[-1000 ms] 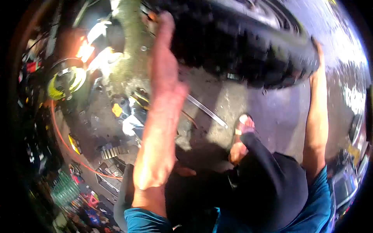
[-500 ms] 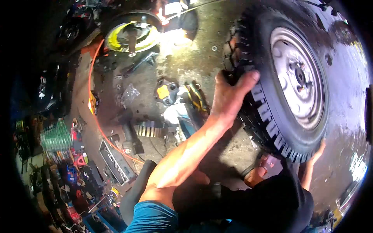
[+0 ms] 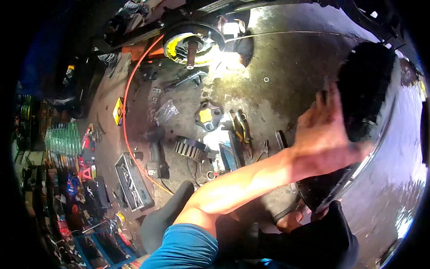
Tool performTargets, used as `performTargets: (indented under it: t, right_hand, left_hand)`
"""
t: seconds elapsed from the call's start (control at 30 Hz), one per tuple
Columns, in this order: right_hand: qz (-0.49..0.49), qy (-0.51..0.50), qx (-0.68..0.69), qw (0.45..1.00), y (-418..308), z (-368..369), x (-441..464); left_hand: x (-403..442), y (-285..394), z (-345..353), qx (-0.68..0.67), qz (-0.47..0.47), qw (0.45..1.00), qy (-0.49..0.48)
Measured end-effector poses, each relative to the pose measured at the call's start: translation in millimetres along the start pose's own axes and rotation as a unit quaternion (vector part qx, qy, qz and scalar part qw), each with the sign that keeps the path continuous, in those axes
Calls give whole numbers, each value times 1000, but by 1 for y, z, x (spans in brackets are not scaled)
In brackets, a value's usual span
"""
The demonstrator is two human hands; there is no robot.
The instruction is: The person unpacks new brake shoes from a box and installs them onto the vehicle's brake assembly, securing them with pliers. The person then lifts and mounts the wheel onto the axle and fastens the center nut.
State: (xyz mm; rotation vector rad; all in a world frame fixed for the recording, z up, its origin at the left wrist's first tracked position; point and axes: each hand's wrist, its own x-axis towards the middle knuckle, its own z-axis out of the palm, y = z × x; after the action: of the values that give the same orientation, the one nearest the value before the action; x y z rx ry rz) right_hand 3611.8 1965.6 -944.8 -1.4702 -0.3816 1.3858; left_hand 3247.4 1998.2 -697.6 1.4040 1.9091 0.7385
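A wheel with a black knobbly tyre [image 3: 367, 89] stands on its tread at the right, turned nearly edge-on and smeared by motion. My left hand [image 3: 327, 130] lies against the near side of the tyre, fingers spread upward and thumb stretched to the right, not wrapped round it. My right hand is out of view. Left of the wheel on the floor are pliers [image 3: 264, 149], a dark cap with a yellow centre [image 3: 208, 117] and a ribbed metal ring [image 3: 190, 148]. My knee and foot show below the wheel.
A hub with yellow parts [image 3: 192, 47] and a bright lamp [image 3: 231, 30] are at the top. An orange hose [image 3: 127, 94] crosses the floor beside a metal tool tray [image 3: 133, 186] and a power tool [image 3: 156, 157]. Clutter fills the lower left.
The wheel has turned from showing its silver rim to nearly edge-on and moved right. My left hand has gone right with it, its grip opened flat. My right hand has left view.
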Motion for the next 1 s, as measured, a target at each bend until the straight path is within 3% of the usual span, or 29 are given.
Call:
performTargets:
  t: [0.03, 0.13, 0.2, 0.27, 0.3, 0.37, 0.47, 0.63, 0.67, 0.7, 0.73, 0.77, 0.8, 0.83, 0.9, 1.0]
  right_hand:
    - [-7, -1, 2, 1000, -6, 0, 12]
    - [-23, -6, 9, 1000, -25, 0, 51]
    - [-31, -10, 15, 999, -40, -4, 80]
    - [-36, -19, 21, 999, -57, -5, 112]
    - [-39, -20, 24, 999, -63, -8, 126]
    - [-46, -26, 33, 998, -78, -14, 156]
    - [-53, -34, 40, 997, -97, -20, 188]
    - [-39, -100, 62, 992, -114, -45, 283]
    - [-84, -42, 27, 995, -125, -25, 260]
    - [-79, -7, 49, 996, -133, 5, 216]
    - [-76, 28, 71, 994, -142, 35, 173]
    - [-94, 0, 75, 993, -134, 21, 187]
    - [-87, -51, 85, 991, -137, 34, 166]
    - [-79, -102, 93, 987, -139, 48, 146]
    - [-89, -10, 118, 989, -138, 39, 157]
    - [-124, 9, 125, 984, -138, 41, 144]
  left_hand:
    - [4, 5, 8, 23, 43, 998, 42]
    - [25, 43, -17, -25, 45, 995, -86]
    - [23, 49, 4, -15, 144, 989, -17]
    - [23, 54, 11, -39, 194, 979, -46]
    - [15, 50, 23, -56, 284, 953, 93]
    - [22, 52, 32, -49, 302, 952, 32]
    - [36, 54, 30, -64, 285, 956, -15]
    - [52, 31, 19, -15, 278, 961, 1]
    - [57, 24, 27, -28, 303, 952, 26]
    - [56, 18, 17, -18, 291, 956, -14]
    - [67, 2, 11, -44, 360, 932, -20]
    - [62, 3, -2, -88, 301, 947, -66]
    - [53, 1, -9, -120, 286, 950, -49]
    - [49, -2, -4, -269, 218, 935, -71]
    - [36, 7, -6, -315, 169, 934, -17]
    - [54, -5, -14, -329, 199, 923, -11]
